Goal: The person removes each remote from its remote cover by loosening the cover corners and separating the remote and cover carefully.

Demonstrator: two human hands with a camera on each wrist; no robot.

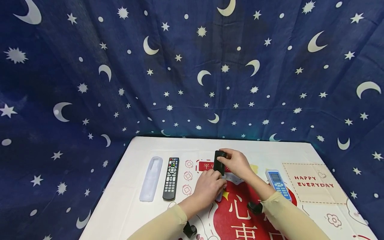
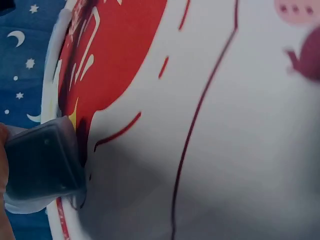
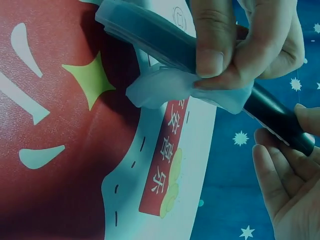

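Note:
In the head view, a dark remote control point(image 1: 219, 168) is held up over the middle of the table, partly inside a translucent soft sleeve point(image 3: 155, 87). My left hand point(image 1: 208, 187) grips the sleeved part, thumb and fingers pressed on it in the right wrist view. At the remote's bare black end is my right hand point(image 1: 238, 163), pinching it between thumb and fingers. A loose flap of the sleeve hangs open beside the left fingers. The covered end of the remote point(image 2: 42, 165) shows at the left of the left wrist view. The remote's keys are mostly hidden.
Left of the hands lie a flat translucent sleeve point(image 1: 151, 180) and a black remote with coloured buttons point(image 1: 171, 178). A blue-and-white remote with a screen point(image 1: 278, 184) lies to the right. The printed tablecloth point(image 1: 120, 193) ends before a blue star-and-moon curtain point(image 1: 186, 83).

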